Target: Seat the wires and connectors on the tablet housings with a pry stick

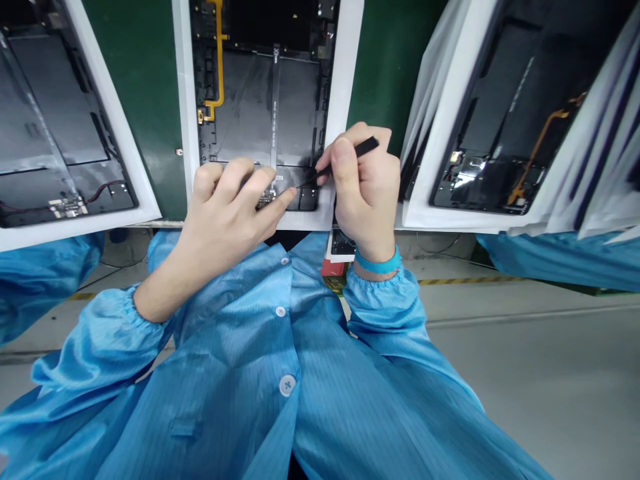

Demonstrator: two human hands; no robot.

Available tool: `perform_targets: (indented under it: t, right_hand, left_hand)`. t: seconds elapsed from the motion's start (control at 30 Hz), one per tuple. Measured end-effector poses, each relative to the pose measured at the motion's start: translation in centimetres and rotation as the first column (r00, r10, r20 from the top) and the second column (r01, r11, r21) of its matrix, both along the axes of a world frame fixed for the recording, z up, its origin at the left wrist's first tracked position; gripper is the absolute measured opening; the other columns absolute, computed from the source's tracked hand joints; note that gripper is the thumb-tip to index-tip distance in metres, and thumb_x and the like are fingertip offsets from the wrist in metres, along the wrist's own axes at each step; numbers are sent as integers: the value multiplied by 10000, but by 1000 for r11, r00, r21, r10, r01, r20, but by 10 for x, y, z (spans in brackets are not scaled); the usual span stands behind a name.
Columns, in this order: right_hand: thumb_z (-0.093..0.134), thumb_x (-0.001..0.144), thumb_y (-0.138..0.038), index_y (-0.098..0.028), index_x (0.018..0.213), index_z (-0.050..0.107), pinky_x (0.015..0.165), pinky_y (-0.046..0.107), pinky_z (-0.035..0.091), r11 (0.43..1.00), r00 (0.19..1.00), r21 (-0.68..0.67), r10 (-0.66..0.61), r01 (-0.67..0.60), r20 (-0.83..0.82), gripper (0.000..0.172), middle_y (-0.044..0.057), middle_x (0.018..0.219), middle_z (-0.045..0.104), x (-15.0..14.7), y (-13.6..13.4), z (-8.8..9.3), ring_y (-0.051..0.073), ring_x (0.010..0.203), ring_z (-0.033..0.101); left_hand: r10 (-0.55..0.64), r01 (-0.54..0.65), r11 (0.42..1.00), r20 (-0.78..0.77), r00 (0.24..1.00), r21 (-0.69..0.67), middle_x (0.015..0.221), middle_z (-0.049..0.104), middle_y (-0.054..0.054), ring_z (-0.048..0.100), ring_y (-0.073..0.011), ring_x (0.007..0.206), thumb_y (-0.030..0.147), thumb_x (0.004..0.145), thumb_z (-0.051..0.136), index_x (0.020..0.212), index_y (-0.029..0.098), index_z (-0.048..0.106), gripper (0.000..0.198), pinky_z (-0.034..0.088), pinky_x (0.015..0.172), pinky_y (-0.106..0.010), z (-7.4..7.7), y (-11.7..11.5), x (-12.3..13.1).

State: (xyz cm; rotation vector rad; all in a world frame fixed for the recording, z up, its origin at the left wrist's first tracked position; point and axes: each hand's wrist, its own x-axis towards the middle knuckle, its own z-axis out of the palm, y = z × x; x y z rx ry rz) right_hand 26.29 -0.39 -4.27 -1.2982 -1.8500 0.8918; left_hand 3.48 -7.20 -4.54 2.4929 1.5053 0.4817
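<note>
An opened tablet (pixel 240 87) with dark inner parts, a yellow flex cable (pixel 220 73) and a pale central ribbon cable (pixel 275 113) lies in front of me on white sheeting. My left hand (pixel 227 200) rests over its near edge, fingers apart, the index fingertip touching down beside a small circuit board (pixel 267 197) that the fingers partly cover. Pinched in my right hand (pixel 365 183) is a slim black tool, seemingly tweezers (pixel 367 147). Its narrow end points down-left to the tablet's near right part, close to my left index fingertip. What the tip touches is too small to make out.
Another opened tablet (pixel 45 113) lies at the left, and one more (pixel 505 113) at the right beside layered white sheets (pixel 610 153). Green tabletop (pixel 133 87) shows between them. Below the table edge, a dark circuit-like piece (pixel 343 244) sits near my right wrist. Blue sleeves of other people (pixel 565 260) flank me.
</note>
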Motion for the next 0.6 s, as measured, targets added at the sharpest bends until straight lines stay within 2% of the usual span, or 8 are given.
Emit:
perform_targets:
  t: [0.17, 0.33, 0.5, 0.6]
  right_hand:
    - [328, 1189, -713, -306, 886, 646, 1191, 606, 481, 997, 994, 76, 25, -33, 111, 598, 46, 911, 723, 1, 0, 1, 290, 1004, 707]
    - [271, 1187, -691, -300, 903, 610, 1258, 631, 404, 994, 986, 90, 53, -68, 158, 591, 79, 960, 742, 2, 2, 0, 300, 1024, 678]
    - [299, 1185, -704, -312, 964, 667, 1283, 664, 409, 995, 981, 50, 73, -83, 182, 581, 66, 1011, 717, 5, 1, 1, 333, 1166, 700]
    - [290, 1184, -704, -309, 933, 653, 1297, 669, 407, 993, 979, 65, 80, -94, 188, 592, 73, 1005, 732, 6, 2, 4, 326, 1128, 702]
  left_hand:
    - [-11, 12, 1000, -46, 999, 23, 1541, 706, -117, 643, -399, 1470, 317, 1156, 604, 1540, 376, 670, 394, 511, 1119, -614, 2, 1, -1]
    - [-8, 8, 1000, -34, 999, 12, 1525, 710, -116, 680, -398, 1399, 336, 1164, 599, 1512, 381, 703, 367, 531, 1098, -625, 5, 4, -2]
    - [25, -23, 999, 41, 999, -49, 1474, 738, -99, 694, -374, 1360, 394, 1178, 579, 1439, 370, 757, 317, 541, 1067, -592, 5, 8, 1]
    - [42, -38, 996, 48, 998, -76, 1492, 726, -104, 672, -373, 1374, 389, 1178, 574, 1439, 360, 754, 319, 522, 1090, -593, 6, 9, 4]
